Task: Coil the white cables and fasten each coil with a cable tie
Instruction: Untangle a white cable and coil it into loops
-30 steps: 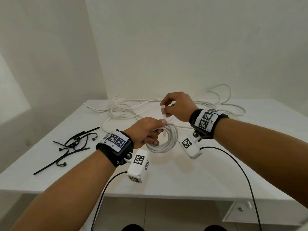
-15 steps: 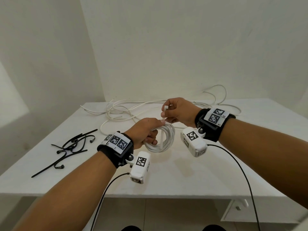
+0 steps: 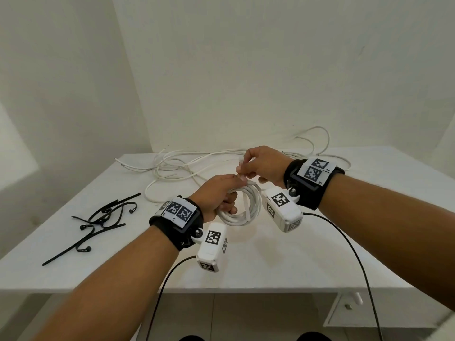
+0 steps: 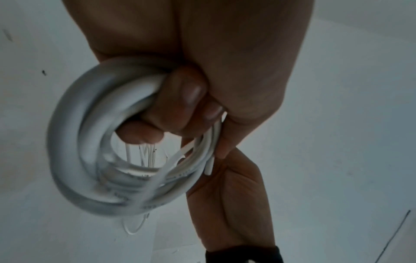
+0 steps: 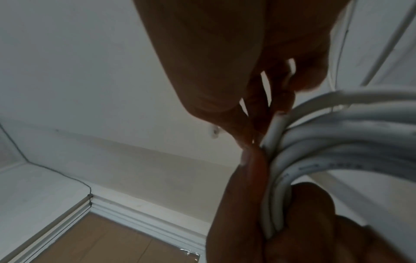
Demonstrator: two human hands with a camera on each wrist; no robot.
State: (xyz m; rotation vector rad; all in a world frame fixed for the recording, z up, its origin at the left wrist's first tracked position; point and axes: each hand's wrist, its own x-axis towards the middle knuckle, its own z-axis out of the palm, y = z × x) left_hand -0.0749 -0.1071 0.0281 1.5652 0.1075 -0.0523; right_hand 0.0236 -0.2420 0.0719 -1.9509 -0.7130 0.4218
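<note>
My left hand (image 3: 227, 205) grips a coil of white cable (image 3: 254, 205) a little above the table, its fingers curled through the loops (image 4: 74, 160). A white cable tie (image 3: 247, 205) runs as a thin strip across the coil. My right hand (image 3: 242, 169) is just above the coil's top and pinches the tie's upper end between thumb and fingers. The right wrist view shows the bundled strands (image 5: 337, 142) pressed against my left fingers. A short cable end (image 4: 210, 165) sticks out beside my left thumb.
Several loose white cables (image 3: 187, 163) sprawl across the back of the white table (image 3: 270, 262). Several black cable ties (image 3: 103, 220) lie at the left. Thin black leads hang from both wrist cameras over the front edge. A wall stands close behind.
My right hand has come down and nearer to my left hand. The white tie it held above the coil now lies across the loops. The left hand's grip is unchanged.
</note>
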